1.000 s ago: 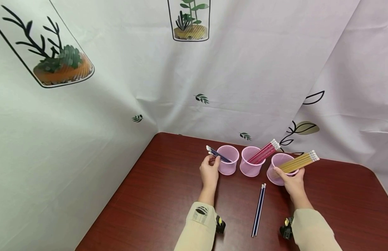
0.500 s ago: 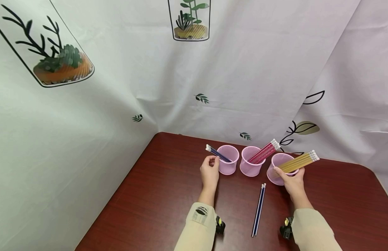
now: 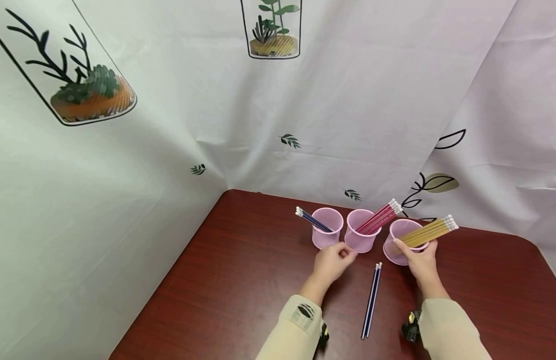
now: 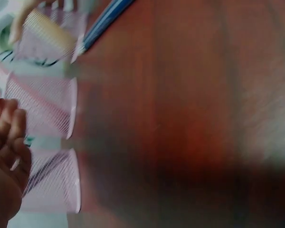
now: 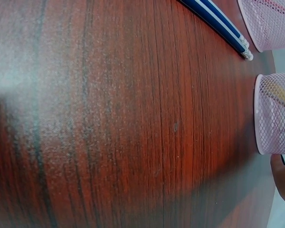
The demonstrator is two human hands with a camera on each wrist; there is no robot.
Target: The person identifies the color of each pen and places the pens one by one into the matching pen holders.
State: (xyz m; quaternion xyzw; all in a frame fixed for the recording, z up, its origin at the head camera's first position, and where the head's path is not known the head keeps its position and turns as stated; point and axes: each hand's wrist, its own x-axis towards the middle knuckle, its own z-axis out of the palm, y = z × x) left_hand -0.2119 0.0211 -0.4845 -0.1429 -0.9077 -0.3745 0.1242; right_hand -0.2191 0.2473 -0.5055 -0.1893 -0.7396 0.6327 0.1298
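My left hand (image 3: 332,261) is in front of the left and middle pencil cups, its fingers loosely curled around nothing. In the left wrist view its fingers (image 4: 12,126) overlap the middle cup. The left pink mesh cup (image 3: 325,241) holds several blue pencils (image 3: 315,221) leaning left. Red pencils (image 3: 377,220) lean right out of the middle cup (image 3: 359,243). My right hand (image 3: 422,262) grips the right cup (image 3: 391,250), thumb on the near rim, and yellow pencils (image 3: 428,232) slant out of it. Two blue pencils (image 3: 371,300) lie on the table between my forearms.
The dark red-brown table (image 3: 215,280) has its far edge just behind the cups. A white printed cloth (image 3: 327,100) hangs behind and to the left. Black cameras sit at both wrists, the right one (image 3: 411,326) near the sleeve cuff.
My left hand has left the blue pencils at the left cup and moved right, toward the front of the middle cup. The right hand keeps its hold on the right cup.
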